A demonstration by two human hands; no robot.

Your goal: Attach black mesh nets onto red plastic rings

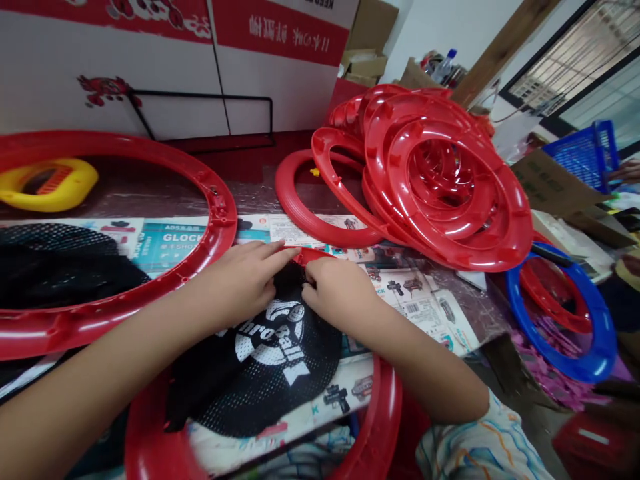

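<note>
2 hands [247,277] | 1 black net [273,370] | 1 blue ring [597,333]

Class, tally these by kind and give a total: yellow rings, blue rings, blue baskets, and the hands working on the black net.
Yellow ring: 1
Blue ring: 1
Blue basket: 1
Hands, left and right: 2
Total: 5

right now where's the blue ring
In the head view, the blue ring is on the right side, below and to the right of the heap of red rings, over some pink pieces.
</note>
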